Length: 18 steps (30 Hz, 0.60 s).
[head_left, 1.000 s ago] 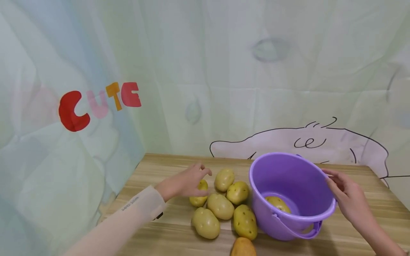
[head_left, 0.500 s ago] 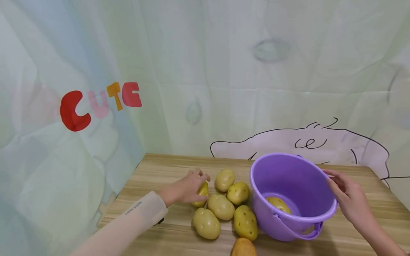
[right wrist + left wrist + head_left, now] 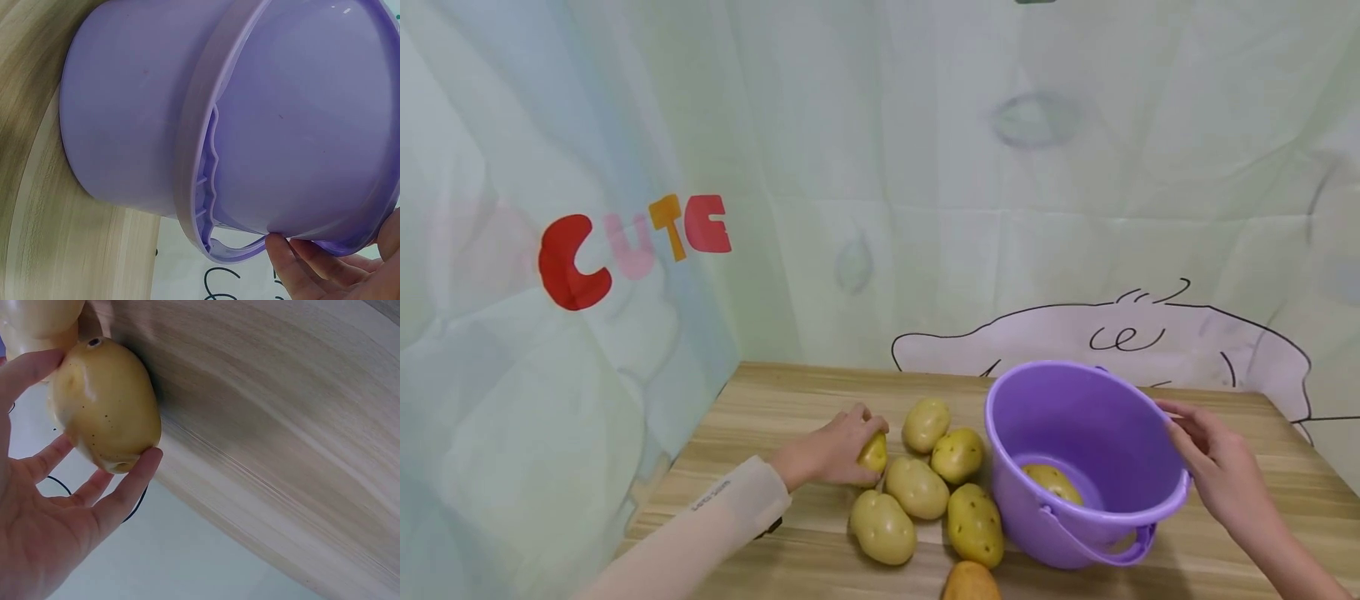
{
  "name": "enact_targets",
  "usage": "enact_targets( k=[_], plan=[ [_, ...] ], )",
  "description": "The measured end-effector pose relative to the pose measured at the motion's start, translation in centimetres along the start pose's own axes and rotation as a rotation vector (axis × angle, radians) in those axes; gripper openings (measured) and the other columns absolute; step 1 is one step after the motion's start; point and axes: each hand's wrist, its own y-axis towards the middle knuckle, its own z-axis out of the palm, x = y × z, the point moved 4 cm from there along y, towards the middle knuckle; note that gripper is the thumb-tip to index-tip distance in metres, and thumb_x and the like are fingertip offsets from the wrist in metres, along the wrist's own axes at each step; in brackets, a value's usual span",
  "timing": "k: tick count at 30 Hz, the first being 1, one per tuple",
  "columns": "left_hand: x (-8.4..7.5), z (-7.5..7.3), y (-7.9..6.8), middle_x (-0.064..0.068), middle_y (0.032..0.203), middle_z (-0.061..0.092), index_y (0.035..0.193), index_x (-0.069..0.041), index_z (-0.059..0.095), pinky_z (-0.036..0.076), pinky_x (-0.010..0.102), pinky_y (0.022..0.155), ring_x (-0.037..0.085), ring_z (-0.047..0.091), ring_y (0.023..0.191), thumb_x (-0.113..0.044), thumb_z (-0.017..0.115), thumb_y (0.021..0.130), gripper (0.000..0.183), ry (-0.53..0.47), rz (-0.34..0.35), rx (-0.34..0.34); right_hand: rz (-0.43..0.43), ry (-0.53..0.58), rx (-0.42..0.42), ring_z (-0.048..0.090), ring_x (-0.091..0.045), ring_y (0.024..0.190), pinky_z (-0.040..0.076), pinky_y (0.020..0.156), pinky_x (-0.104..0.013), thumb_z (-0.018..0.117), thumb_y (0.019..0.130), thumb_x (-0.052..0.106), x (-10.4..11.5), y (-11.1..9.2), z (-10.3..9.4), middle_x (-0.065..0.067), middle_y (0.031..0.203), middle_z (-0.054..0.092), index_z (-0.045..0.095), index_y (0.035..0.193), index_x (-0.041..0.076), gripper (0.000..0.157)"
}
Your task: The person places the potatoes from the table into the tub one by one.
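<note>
We see left hand (image 3: 837, 451) clamped round a potato (image 3: 873, 453) at the left edge of the pile (image 3: 917, 488); right hand (image 3: 1216, 458) pinches the bucket (image 3: 1028, 523) rim. Grasp step, we'd judge; next calls for lifting clear.

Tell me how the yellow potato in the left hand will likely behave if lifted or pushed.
The yellow potato would probably roll if pushed, as its sides are rounded. It may be slightly slippery, given its smooth, glossy surface. It seems stiff, since its outline shows no sagging in the grip of the left hand; its weight cannot be told.
</note>
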Motion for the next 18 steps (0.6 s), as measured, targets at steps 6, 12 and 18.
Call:
enact_targets(
  k=[6, 12, 18],
  plan=[
    [0.09, 0.06, -0.11, 0.013, 0.122, 0.044, 0.132, -0.010, 0.053, 0.052, 0.035, 0.075, 0.022, 0.050, 0.094, -0.031, 0.079, 0.080, 0.062, 0.001, 0.013, -0.013, -0.008, 0.018, -0.009, 0.061, 0.007, 0.083, 0.051, 0.065, -0.013, 0.052, 0.104, 0.010, -0.16, 0.06, -0.03, 0.018, 0.101, 0.068, 0.056, 0.130, -0.008, 0.032],
    [0.19, 0.15, -0.15, 0.014, 0.123, 0.043, 0.132, -0.010, 0.053, 0.053, 0.037, 0.076, 0.024, 0.051, 0.095, -0.030, 0.080, 0.079, 0.063, -0.004, 0.010, -0.023, -0.021, 0.026, -0.020, 0.061, 0.008, 0.082, 0.050, 0.065, -0.012, 0.052, 0.103, 0.009, -0.10, 0.07, -0.06, 0.029, 0.100, 0.061, 0.057, 0.129, -0.008, 0.031],
    [0.50, 0.41, -0.05, 0.015, 0.123, 0.042, 0.130, -0.011, 0.053, 0.052, 0.037, 0.076, 0.024, 0.050, 0.095, -0.028, 0.081, 0.077, 0.062, -0.027, 0.024, -0.042, -0.017, 0.029, -0.014, 0.061, 0.008, 0.083, 0.050, 0.066, -0.012, 0.052, 0.103, 0.009, -0.08, 0.00, -0.01, 0.029, 0.101, 0.061, 0.056, 0.130, -0.009, 0.032]
  ],
)
